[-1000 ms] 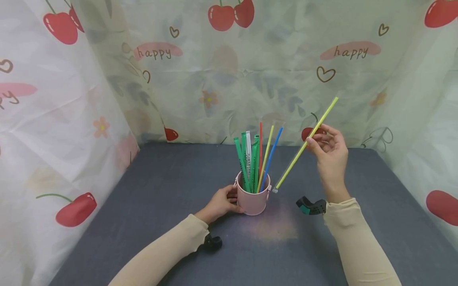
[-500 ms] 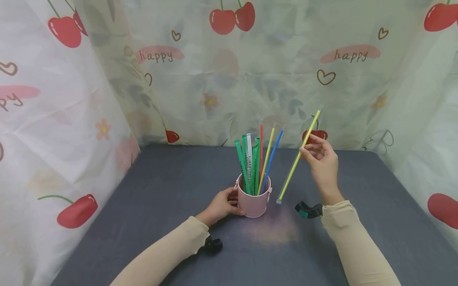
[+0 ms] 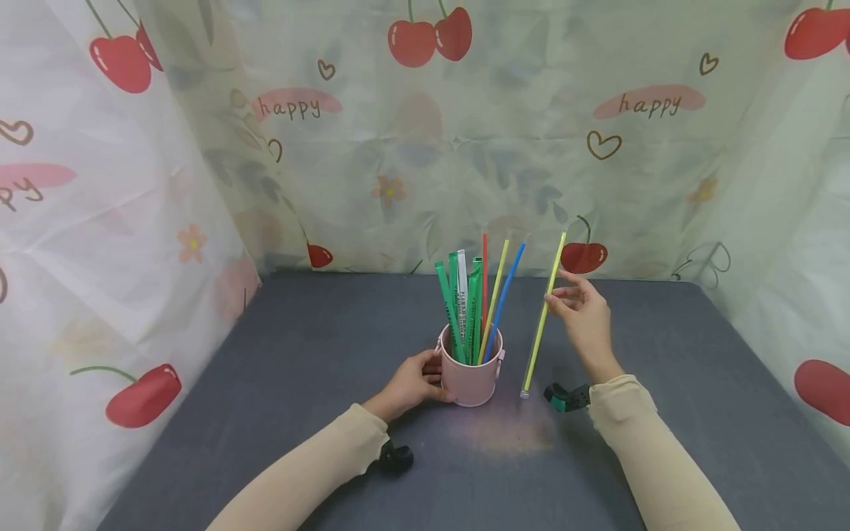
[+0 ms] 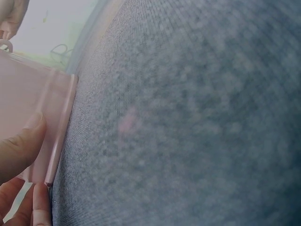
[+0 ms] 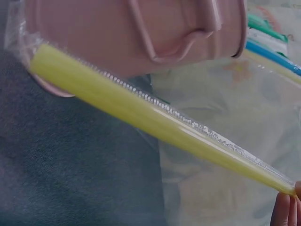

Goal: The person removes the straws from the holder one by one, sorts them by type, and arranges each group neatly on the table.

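We see pink cup (image 3: 468,376) | yellow-green straw (image 3: 543,317) in clear wrapper | green, red, blue straws (image 3: 473,302) | grey tabletop (image 3: 299,383) | cherry-print curtain (image 3: 425,133) | beige sleeves (image 3: 312,472).

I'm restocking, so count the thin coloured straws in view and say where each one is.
4. Red straw, yellow straw and blue straw stand in the pink cup; the right hand pinches a fourth, yellow-green straw, beside it. The green wrapped sticks may hide more.

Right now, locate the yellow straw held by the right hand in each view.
Head: yellow straw nearly upright, right of the pink cup.
Left wrist: not in view; only the cup wall.
Right wrist: straw runs diagonally across the cup.
Shared landmark: the pink cup.
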A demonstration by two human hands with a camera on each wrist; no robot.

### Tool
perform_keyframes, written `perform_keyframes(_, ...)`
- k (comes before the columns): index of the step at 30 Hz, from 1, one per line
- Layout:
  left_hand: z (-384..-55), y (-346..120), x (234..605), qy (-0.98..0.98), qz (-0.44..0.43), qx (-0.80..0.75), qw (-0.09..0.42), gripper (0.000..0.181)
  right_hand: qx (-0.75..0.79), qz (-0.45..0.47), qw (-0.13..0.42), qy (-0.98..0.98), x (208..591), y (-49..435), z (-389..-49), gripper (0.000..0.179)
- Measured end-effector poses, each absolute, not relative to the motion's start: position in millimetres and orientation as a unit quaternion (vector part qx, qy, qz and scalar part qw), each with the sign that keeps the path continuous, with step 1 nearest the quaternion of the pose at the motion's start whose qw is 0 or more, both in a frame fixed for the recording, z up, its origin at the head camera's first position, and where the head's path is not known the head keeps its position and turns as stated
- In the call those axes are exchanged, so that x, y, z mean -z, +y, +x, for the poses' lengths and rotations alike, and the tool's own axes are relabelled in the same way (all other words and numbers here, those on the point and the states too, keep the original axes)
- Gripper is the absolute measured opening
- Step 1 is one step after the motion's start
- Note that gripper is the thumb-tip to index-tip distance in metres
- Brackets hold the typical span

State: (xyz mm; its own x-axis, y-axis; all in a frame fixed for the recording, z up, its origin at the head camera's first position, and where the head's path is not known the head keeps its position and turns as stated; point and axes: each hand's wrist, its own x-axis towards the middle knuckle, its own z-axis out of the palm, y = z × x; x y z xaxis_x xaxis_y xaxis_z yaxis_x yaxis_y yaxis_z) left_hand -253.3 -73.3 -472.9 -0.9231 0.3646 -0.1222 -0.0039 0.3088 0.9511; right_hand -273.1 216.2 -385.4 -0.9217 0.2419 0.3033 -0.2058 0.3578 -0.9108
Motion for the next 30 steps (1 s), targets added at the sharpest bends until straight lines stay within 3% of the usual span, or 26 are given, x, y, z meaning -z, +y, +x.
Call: perform_keyframes(30, -254.0, -74.1, 474.9, 0.788, 0.117, -0.582, 0.163, 0.073, -0.482, -0.028, 0.108, -0.869, 434.1, 218.5, -291.1, 0.032)
